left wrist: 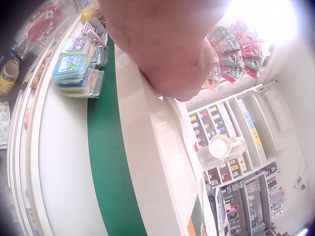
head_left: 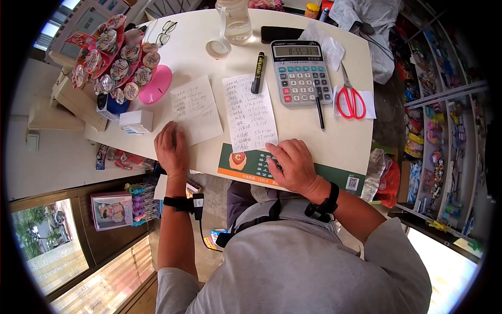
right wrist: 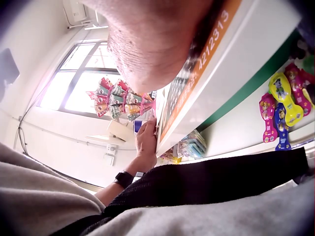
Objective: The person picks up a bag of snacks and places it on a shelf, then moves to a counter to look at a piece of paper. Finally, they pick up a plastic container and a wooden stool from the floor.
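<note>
Two handwritten sheets lie on the table. The left hand [head_left: 172, 150] rests at the table's front edge, fingertips at the lower left corner of the left sheet [head_left: 194, 112]; its fingers look relaxed. The right hand [head_left: 292, 163] rests on the green printed mat [head_left: 329, 178], fingertips beside the lower end of the long right sheet [head_left: 250, 112], nothing seen in its grip. A black marker [head_left: 258, 73] lies across that sheet's top right. A calculator [head_left: 300, 73] showing digits stands to its right, with a black pen [head_left: 319, 112] across its lower edge. Both wrist views show mostly the hands' backs.
Red-handled scissors [head_left: 351, 102] lie at the right on white paper. At the back are a clear jug [head_left: 236, 23], its round lid [head_left: 218, 48], a black case [head_left: 281, 34] and glasses [head_left: 166, 32]. A pink stand of packaged cups [head_left: 119, 65] and a white box [head_left: 136, 122] are at left.
</note>
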### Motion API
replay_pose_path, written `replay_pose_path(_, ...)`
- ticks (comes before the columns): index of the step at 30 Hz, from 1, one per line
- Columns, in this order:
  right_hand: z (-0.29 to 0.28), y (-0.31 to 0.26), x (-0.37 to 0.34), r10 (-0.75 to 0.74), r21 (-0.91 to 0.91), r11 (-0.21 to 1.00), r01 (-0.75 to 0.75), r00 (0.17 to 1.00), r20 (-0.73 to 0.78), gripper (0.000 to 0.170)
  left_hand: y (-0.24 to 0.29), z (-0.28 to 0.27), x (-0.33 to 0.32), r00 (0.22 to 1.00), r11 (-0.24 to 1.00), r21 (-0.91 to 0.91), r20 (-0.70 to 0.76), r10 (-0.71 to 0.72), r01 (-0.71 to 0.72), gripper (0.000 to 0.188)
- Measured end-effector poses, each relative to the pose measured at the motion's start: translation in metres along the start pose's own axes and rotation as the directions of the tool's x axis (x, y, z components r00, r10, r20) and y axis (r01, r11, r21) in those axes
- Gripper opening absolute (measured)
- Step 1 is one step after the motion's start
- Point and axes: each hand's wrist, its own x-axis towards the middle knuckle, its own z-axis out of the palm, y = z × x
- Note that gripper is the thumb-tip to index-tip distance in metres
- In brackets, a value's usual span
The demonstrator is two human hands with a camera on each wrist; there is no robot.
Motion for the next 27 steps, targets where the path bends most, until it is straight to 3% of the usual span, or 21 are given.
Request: replay_pose_path(27, -0.0002, -0.0004, 0.0002, -0.003, -0.016, 1.000, 0.003, 1.000, 0.010, 0.033, 0.0014, -0.0006, -0.0014, 1.000, 1.000, 0.012, -0.005, 0.001, -0.001, 0.029)
